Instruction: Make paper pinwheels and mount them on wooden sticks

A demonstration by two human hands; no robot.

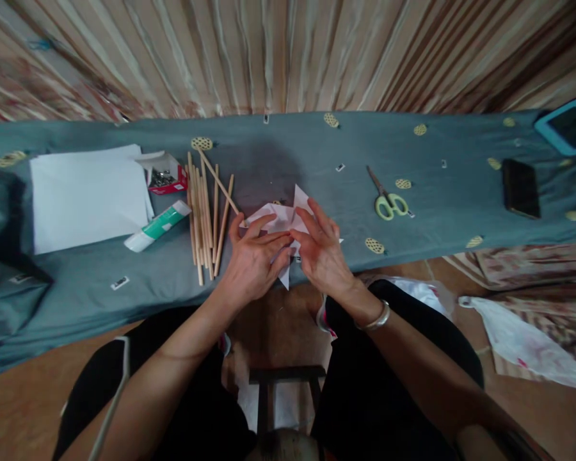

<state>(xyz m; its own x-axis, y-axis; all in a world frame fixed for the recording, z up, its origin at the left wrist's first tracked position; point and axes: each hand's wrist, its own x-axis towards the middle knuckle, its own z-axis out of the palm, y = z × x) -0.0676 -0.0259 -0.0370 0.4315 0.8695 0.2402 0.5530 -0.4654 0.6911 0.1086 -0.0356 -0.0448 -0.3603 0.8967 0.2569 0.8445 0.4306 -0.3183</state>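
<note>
A white paper pinwheel (282,216) with pointed tips is between my two hands at the front edge of the cloth-covered table. My left hand (252,259) grips its left side, the fingertips gathered near the centre. My right hand (322,253) pinches the paper at the middle from the right, and the two hands' fingers meet there. Whatever lies under the fingertips is hidden. One wooden stick (219,182) slants from the pile toward my left fingers, its lower end beside the paper. Several more wooden sticks (201,221) lie just left of my left hand.
At the left are a stack of white paper (84,198), a red box (166,182) of small metal pieces and a green-and-white tube (157,226). On the right lie scissors (388,200), a phone (521,188) and a blue-framed device (569,126). A curtain (288,57) hangs behind.
</note>
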